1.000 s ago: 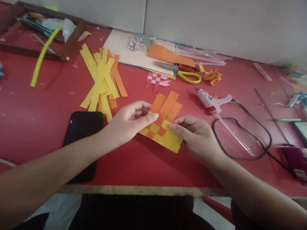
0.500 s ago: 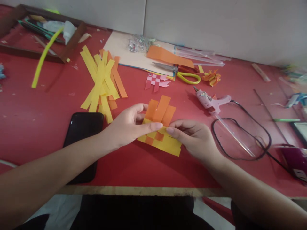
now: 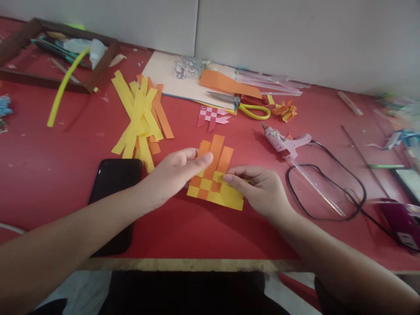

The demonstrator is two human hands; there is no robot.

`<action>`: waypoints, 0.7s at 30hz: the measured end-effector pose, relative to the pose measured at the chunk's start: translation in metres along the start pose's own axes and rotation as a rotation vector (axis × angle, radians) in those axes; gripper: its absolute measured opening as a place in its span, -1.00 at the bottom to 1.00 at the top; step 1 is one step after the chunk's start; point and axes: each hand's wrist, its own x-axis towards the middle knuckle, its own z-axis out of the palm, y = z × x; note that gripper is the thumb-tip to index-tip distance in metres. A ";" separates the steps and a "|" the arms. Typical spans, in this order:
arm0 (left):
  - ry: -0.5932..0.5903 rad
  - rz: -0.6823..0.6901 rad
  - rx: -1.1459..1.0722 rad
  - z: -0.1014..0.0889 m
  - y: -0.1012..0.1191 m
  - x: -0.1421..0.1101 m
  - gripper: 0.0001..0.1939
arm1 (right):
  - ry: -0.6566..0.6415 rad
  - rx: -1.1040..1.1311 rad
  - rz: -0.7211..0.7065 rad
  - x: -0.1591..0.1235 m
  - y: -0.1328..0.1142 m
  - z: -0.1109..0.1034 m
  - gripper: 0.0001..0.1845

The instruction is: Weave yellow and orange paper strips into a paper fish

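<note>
Between my hands is a woven paper piece (image 3: 206, 184) of yellow and orange strips, checkered at its lower left. Three orange strip ends point up from it, and yellow ends run to the right. My left hand (image 3: 179, 171) grips its left side, thumb over the front of the orange strips and fingers behind. With thumb and fingers, my right hand (image 3: 259, 183) pinches the yellow strips at the right edge. Beyond the weave lies a pink and red woven paper fish (image 3: 211, 114). Loose yellow and orange paper strips (image 3: 139, 116) are piled to the left.
A black phone (image 3: 113, 210) lies under my left forearm. To the right are a pink glue gun (image 3: 285, 140) and its looped black cord. Yellow-handled scissors (image 3: 252, 109) rest near an orange paper sheet (image 3: 229, 83). A brown wooden frame (image 3: 49, 81) stands at the far left.
My left thumb has lifted from the checkered part and moved up onto the orange strips, exposing more of the weave. My right hand still pinches the right edge. The view has shifted slightly.
</note>
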 end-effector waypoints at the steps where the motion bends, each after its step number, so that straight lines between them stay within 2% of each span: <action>1: -0.026 0.019 0.024 0.000 0.001 0.000 -0.63 | -0.016 -0.008 -0.012 0.000 0.000 0.000 -0.78; 4: -0.086 0.041 -0.009 0.001 0.001 -0.001 -0.53 | -0.059 -0.042 -0.043 0.000 -0.002 0.001 -0.79; 7: -0.107 0.025 -0.055 0.000 -0.001 0.000 -0.58 | -0.063 -0.050 -0.055 -0.001 -0.001 0.003 -0.79; 14: -0.016 0.024 -0.027 -0.002 0.000 0.000 -0.60 | 0.004 0.131 -0.029 0.000 0.013 0.007 -0.71; 21: -0.005 -0.007 -0.001 -0.004 0.003 -0.002 -0.59 | 0.049 0.192 -0.029 0.001 0.011 0.006 -0.66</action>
